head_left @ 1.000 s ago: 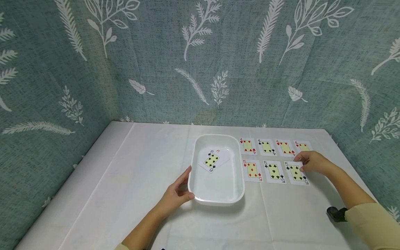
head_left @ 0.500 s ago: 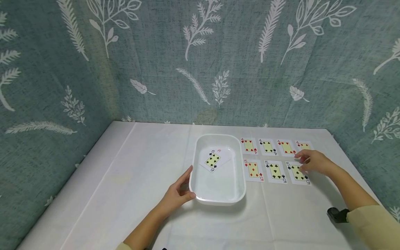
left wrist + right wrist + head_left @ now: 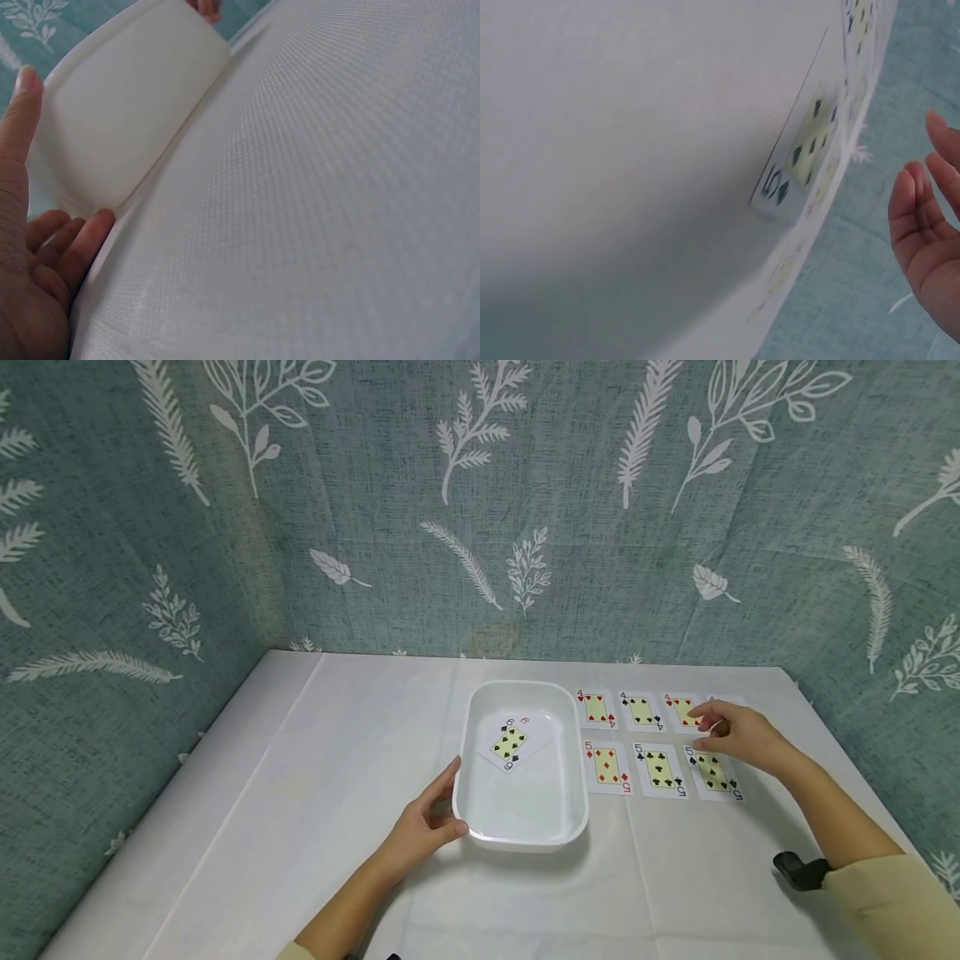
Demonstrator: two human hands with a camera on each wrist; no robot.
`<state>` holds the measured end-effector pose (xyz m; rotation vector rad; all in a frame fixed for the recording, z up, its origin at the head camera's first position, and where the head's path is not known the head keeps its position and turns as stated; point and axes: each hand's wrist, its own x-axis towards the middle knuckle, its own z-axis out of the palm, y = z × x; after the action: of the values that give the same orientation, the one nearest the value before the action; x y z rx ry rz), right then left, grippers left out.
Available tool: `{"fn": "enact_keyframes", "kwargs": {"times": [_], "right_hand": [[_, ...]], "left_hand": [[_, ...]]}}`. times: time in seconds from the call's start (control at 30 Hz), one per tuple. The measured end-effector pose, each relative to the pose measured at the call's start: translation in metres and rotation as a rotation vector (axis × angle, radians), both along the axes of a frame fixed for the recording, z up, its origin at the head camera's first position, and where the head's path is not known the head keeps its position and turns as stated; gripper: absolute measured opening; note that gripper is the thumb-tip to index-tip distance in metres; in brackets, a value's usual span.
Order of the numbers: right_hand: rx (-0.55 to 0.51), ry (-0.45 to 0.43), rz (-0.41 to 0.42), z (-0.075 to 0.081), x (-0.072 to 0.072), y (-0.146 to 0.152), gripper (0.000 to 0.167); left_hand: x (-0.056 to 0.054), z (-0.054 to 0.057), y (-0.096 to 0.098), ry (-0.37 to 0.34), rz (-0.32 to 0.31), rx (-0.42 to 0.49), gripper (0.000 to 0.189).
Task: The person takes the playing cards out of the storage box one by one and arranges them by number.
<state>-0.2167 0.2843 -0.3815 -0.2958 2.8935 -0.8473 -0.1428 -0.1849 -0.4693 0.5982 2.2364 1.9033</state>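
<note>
The left hand [image 3: 420, 827] holds the left side of a white plastic tray [image 3: 521, 839]. In the left wrist view its thumb is at the rim and its fingertips touch the lower edge of the tray wall [image 3: 135, 97]. Inside the tray lies a six of spades [image 3: 510, 743], overlapping another card with a red six. The right hand [image 3: 742, 739] hovers over the right end of two card rows, fingers loosely bent, thumb apart, nothing between them. Below it lies the five of spades [image 3: 711, 772]; it partly hides the rightmost four. In the right wrist view the hand [image 3: 930, 225] appears at the right edge.
Right of the tray, several fours, such as the four of hearts [image 3: 596, 708], form the back row. The front row has a five of diamonds [image 3: 607, 768] and a five of clubs [image 3: 660, 770]. Patterned green cloth [image 3: 360, 527] walls the white table [image 3: 300, 793].
The right hand has let go of the five of spades and moved up and leftward over the upper row. The left hand and tray have stayed put.
</note>
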Motion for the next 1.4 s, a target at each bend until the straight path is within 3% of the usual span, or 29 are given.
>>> {"fn": "enact_keyframes", "kwargs": {"times": [0.17,0.67,1.2,1.4], "right_hand": [[-0.009,0.034,-0.010,0.004,0.002,-0.011,0.052],[-0.127,0.255,-0.060,0.004,0.005,-0.040,0.057],[-0.244,0.381,0.072,0.008,-0.001,-0.082,0.057],[-0.260,0.391,0.127,0.008,-0.003,-0.098,0.058]], "left_hand": [[0.000,0.000,0.000,-0.004,0.002,0.001,0.084],[0.001,0.002,-0.001,0.049,-0.019,0.016,0.083],[0.002,0.002,0.000,0.048,-0.010,0.008,0.084],[0.000,0.001,-0.001,0.042,-0.013,-0.002,0.083]]}}
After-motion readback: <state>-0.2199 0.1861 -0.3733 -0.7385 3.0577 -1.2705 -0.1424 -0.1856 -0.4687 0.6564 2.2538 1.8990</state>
